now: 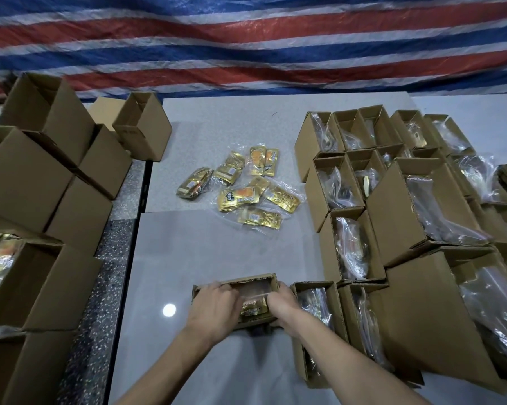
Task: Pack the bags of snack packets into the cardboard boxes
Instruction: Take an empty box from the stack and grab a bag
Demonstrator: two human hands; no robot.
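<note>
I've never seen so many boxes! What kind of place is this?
Probably a small packing workshop, not a shop. Rows of open cardboard boxes already stuffed with clear bags stand on the right, loose gold snack packets wait on the table, and a striped tarp hangs behind as a rough wall.

An open cardboard box (247, 283) is held near the front of the grey counter (217, 135), the left hand (214, 309) curled over its left end and the right hand (284, 306) over its right. A clear bag of gold packets (253, 306) is seen inside it, apparently pressed down by the fingers. Loose bags of snack packets (240, 188) are scattered mid-counter. Filled boxes (392, 200) are crowded at the right; empty boxes (50, 159) are stacked at the left. A striped tarpaulin (246, 39) is hung behind.
</note>
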